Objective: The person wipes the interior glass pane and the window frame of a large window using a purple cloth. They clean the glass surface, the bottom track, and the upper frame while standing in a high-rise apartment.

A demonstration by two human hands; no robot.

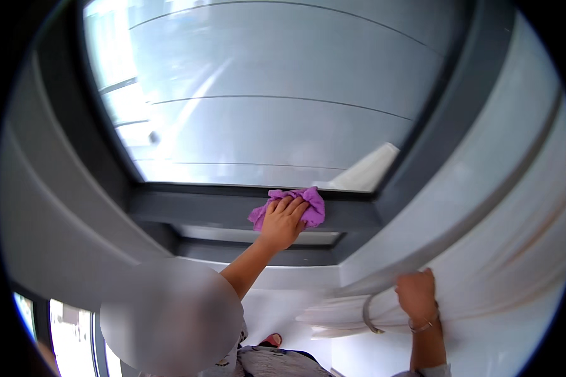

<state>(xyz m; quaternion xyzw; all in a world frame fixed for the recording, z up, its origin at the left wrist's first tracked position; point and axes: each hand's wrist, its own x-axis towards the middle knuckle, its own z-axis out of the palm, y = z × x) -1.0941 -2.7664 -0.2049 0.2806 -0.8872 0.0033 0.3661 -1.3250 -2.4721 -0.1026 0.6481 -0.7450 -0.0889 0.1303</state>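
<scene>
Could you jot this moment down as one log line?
left hand: pressing purple cloth on grey window frame | right hand: gripping white curtain

Looked like a room in a home or flat, right at a window. I saw a big glass pane (264, 94) in a dark grey frame (233, 204), a white curtain (516, 239) bunched at the right, and pale walls (44, 207) around it.
</scene>
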